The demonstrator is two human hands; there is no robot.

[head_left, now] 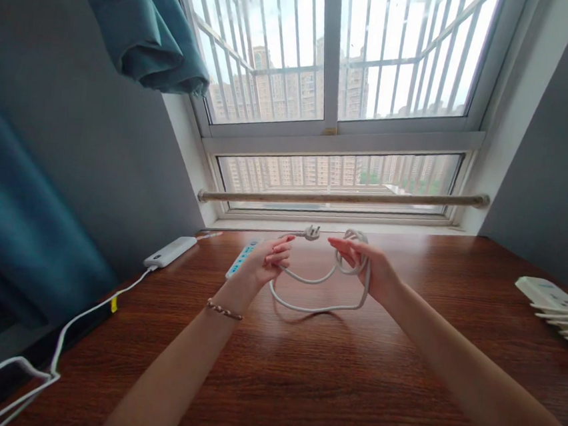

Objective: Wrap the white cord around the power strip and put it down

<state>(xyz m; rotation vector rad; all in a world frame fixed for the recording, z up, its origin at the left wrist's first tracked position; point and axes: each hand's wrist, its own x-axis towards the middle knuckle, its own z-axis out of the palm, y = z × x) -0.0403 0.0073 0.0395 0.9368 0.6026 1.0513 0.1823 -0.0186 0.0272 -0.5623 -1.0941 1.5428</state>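
Between my hands hangs a white power cord (315,309), its slack dipping in loops just over the brown tabletop. My left hand (270,260) is closed round the cord near its plug (312,232), whose prongs stick out past my fingers. Several coils of the cord (355,253) are wound about the fingers of my right hand (367,264), which are held together and point left. Behind my left hand lies a white power strip (243,258) with blue sockets, partly covered by that hand.
At the left edge of the table (267,385) a white power strip (172,253) lies with its cord running toward me. Another white strip with cord wrapped on it (557,299) sits at the far right. A wooden rail (345,199) crosses the window behind.
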